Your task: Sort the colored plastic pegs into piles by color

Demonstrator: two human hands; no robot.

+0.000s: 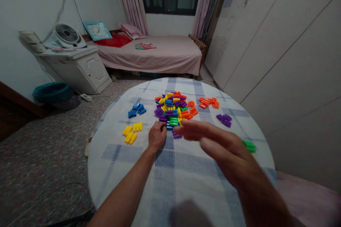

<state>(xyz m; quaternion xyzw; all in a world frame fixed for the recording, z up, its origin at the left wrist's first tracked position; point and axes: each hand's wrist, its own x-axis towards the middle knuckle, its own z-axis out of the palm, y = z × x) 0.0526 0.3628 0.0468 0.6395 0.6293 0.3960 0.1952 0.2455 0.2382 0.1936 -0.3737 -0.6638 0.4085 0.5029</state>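
Note:
A mixed pile of purple, yellow, blue, green and orange plastic pieces (170, 108), shaped like joined short tubes, lies mid-table. At its near left edge is my left hand (157, 136), with fingers curled against the pieces; anything in them is hidden. My right hand (223, 145) is raised over the table, close to the camera and slightly blurred. Its fingers are stretched out, with nothing visible in them. Same-coloured groups lie around the pile: blue pieces (136, 110), yellow pieces (130, 134), orange pieces (205, 102), purple pieces (224, 120) and green pieces (249, 146), partly behind my right hand.
The round table (122, 181) has a blue-and-white checked cloth. Beyond it stands a bed (165, 55) with pink bedding. On the left are a white cabinet (90, 72) carrying a fan (66, 33), and a lined bin (53, 92). A wardrobe (279, 49) lines the right side.

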